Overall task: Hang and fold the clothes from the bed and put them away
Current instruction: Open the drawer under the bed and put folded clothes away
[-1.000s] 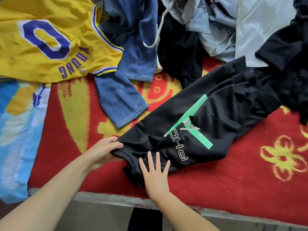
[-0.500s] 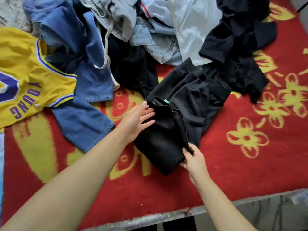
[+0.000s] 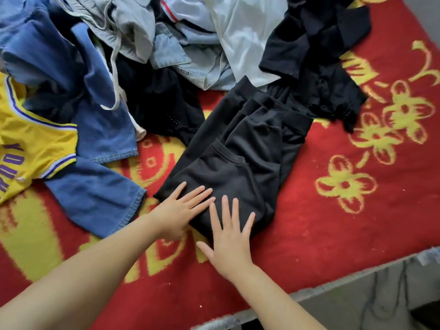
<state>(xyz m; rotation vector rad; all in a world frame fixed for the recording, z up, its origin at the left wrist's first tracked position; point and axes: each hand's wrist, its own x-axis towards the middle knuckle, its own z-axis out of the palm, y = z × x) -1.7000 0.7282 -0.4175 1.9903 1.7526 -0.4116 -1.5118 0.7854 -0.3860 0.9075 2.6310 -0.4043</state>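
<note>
- Black folded garment point(image 3: 238, 163) on bed point(image 3: 333, 234): my left hand point(image 3: 177, 214) and right hand point(image 3: 229, 236) flat on its near end, fingers point(image 3: 225, 208) spread.
- Advice: smooth outward from fingers before next fold.

Bright, even daylight, soft and diffuse, source not visible. Shadows weak: faint soft ones under the left hand point(image 3: 179, 211) and right hand point(image 3: 229, 231). Glare on the pale grey shirt point(image 3: 240, 34) at top centre, sheen nearly washes out its folds. Black trousers point(image 3: 240, 158) read dark, creases barely visible; black clothes point(image 3: 319, 58) at upper right lose almost all detail. Red blanket point(image 3: 357, 234) saturated, pattern edges soft. Slight blur overall, strongest at the upper left on the blue denim point(image 3: 47, 53). Wide-angle bending at the frame edges; forearms at lower left stretched large. Bed edge point(image 3: 357, 289) at lower right soft.
</note>
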